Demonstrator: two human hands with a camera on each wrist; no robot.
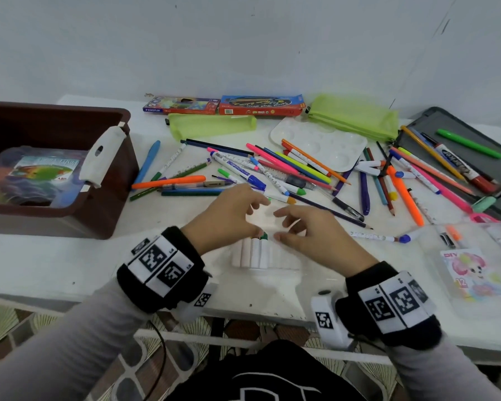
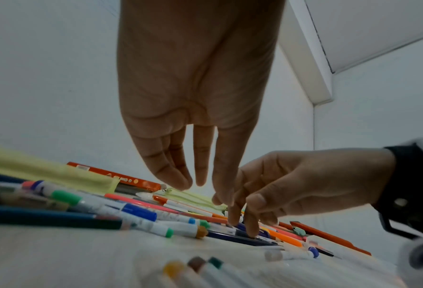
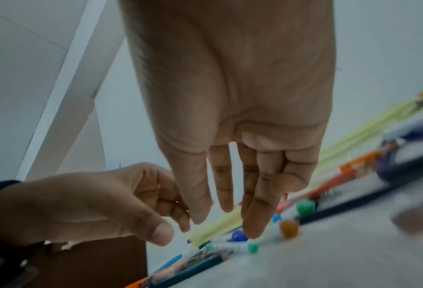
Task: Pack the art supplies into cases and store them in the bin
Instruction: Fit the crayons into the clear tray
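- So both hands are hovering over the front of the white surface [image 1: 55, 256], right above a row of white markers [image 1: 253, 253] sitting in a clear case near the edge.
- My left hand [image 1: 229, 218] has its fingers loosely hanging down, relaxed, not gripping anything as far as I can see.
- Same deal with my right hand [image 1: 310, 230]: fingers loose and pointing down toward the loose pens, nothing held.
- The big mess of pens and pencils [image 1: 272, 169] is spread out just behind the hands, all over the middle of the surface.
- Brown bin [image 1: 104, 204] is at the left with a clear case [image 1: 35, 175] already lying in it.
- Two green mesh pouches [image 1: 211, 125] and two boxes [image 1: 261, 105] sit at the back by the wall, with a white paint palette [image 1: 318, 143] next to them.
- A clear pack with a cartoon label [image 1: 475, 273] is at the right.
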